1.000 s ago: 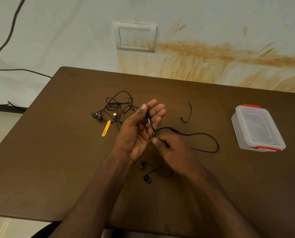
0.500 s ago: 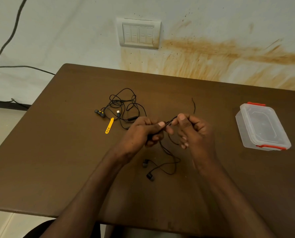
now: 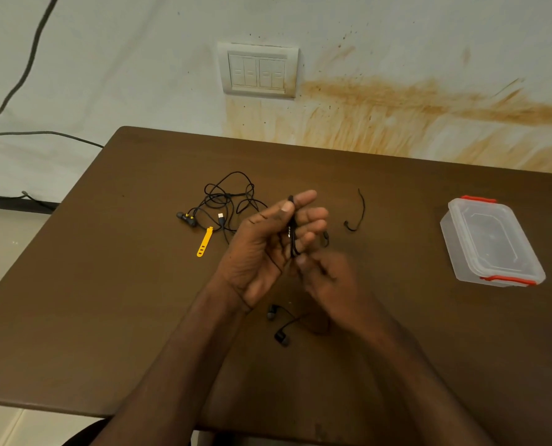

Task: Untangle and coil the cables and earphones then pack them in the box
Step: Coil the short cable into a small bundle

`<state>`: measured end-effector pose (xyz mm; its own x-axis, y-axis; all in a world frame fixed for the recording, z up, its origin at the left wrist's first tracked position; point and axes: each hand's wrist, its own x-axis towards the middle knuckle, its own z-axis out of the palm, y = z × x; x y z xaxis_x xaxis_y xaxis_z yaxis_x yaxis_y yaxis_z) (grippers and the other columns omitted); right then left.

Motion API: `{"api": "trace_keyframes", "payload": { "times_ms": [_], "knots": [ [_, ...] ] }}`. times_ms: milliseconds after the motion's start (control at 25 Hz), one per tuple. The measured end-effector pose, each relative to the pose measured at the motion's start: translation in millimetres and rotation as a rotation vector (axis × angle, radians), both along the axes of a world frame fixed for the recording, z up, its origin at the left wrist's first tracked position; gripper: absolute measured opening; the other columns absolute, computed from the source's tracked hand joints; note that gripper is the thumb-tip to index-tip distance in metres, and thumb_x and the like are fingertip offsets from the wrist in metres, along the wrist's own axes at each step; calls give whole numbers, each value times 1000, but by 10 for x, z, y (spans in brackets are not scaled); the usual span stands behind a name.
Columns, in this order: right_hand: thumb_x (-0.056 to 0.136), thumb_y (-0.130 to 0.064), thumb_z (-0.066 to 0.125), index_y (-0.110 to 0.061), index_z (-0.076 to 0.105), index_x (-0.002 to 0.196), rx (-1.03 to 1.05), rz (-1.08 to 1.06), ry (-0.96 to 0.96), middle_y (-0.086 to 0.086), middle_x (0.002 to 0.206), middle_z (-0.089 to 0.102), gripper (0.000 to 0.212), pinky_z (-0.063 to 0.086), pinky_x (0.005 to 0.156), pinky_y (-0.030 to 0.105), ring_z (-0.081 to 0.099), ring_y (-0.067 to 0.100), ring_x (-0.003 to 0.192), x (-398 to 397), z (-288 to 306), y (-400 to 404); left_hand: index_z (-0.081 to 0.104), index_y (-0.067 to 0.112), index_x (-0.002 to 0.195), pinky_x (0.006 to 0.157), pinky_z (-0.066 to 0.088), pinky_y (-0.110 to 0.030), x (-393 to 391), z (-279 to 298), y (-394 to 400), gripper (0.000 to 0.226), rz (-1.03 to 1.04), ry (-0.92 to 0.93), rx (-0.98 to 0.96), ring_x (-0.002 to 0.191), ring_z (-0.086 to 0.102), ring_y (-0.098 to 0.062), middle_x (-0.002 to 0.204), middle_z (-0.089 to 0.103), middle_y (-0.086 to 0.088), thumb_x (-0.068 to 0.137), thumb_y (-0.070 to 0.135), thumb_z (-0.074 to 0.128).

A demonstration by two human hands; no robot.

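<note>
My left hand [image 3: 268, 243] is raised with its fingers spread, thumb pinning the black earphone cable [image 3: 291, 233] against them in loops. My right hand [image 3: 326, 278], blurred just below it, pinches the same cable. The two black earbuds [image 3: 279, 328] of this earphone lie on the table under my wrists. A tangled pile of black cable [image 3: 228, 201] with yellow-marked earbuds and a white plug lies to the left. A clear plastic box [image 3: 490, 243] with red clips and its lid on stands at the right.
A yellow cable tie [image 3: 204, 241] lies beside the tangle. A short black tie [image 3: 356, 214] rests right of my hands. The brown table [image 3: 107, 284] ends against a stained wall with a switch plate [image 3: 260, 72].
My left hand has opened its fingers and turned palm-up with cable looped over them. My right hand dropped from beside the left to below it, drawing the cable down.
</note>
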<state>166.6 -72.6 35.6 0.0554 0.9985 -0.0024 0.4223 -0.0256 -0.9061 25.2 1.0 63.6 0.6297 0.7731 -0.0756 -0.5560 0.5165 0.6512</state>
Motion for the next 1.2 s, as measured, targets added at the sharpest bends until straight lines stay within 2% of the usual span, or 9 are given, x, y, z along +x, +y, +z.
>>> {"api": "trace_keyframes", "payload": {
  "times_ms": [160,280,360,480,600,760,880,1040,1200],
  "knots": [
    [106,-39,52,-40,60,77,-13,123,-65,-7,55,52,30,38,51,31,45,6,46,-91,-26,-36,64,2,131,86,62,-25,-21,32,40,33,105,27,-32,102,76,-23,116,76,-19,109,12,41],
    [105,-29,59,-35,62,76,54,157,-127,-10,59,57,30,43,53,32,54,11,52,-88,54,-63,64,4,132,92,61,-31,-29,5,26,31,162,251,163,109,75,-28,118,76,-19,109,13,44],
    [104,-27,60,-24,70,81,129,111,-39,-9,59,59,25,45,51,31,57,18,52,-81,153,-75,66,2,131,91,62,-35,-46,-24,20,30,204,445,357,107,75,-32,115,77,-18,109,11,48],
    [106,-21,56,-11,69,82,188,-5,226,-7,54,52,29,39,46,34,45,19,46,-53,252,-74,74,3,116,72,60,-28,-89,-49,31,27,159,610,531,88,77,-25,105,79,-8,108,8,49],
    [109,-23,53,-7,66,82,163,-164,355,-9,51,46,34,28,46,35,33,18,46,49,279,-54,73,16,95,55,45,-29,-106,-83,32,34,-50,669,646,56,58,-25,75,70,-11,110,8,44],
    [106,-38,56,-11,65,78,159,-369,308,3,54,41,40,32,48,31,35,21,51,206,239,-7,70,-4,116,51,31,-25,-82,-124,23,35,-257,574,546,50,34,-18,64,55,-12,111,11,39],
    [105,-41,56,-15,64,75,155,-407,236,16,56,44,40,35,45,27,40,21,51,251,192,22,68,-6,121,49,29,-20,-66,-97,17,38,-372,438,453,49,31,-13,64,51,-7,111,15,39],
    [106,-50,49,-6,68,84,21,-295,213,6,57,52,53,41,49,34,47,19,49,193,50,52,64,-3,131,56,46,-16,-18,-41,-39,37,-233,111,235,60,53,-9,78,63,-6,109,14,40],
    [106,-57,42,-25,65,77,-95,25,-39,2,54,62,49,54,58,43,60,17,48,-23,-6,-26,61,1,136,83,61,-22,-14,-29,38,36,48,-172,15,98,76,-18,112,76,-13,110,13,38]
  ]
}}
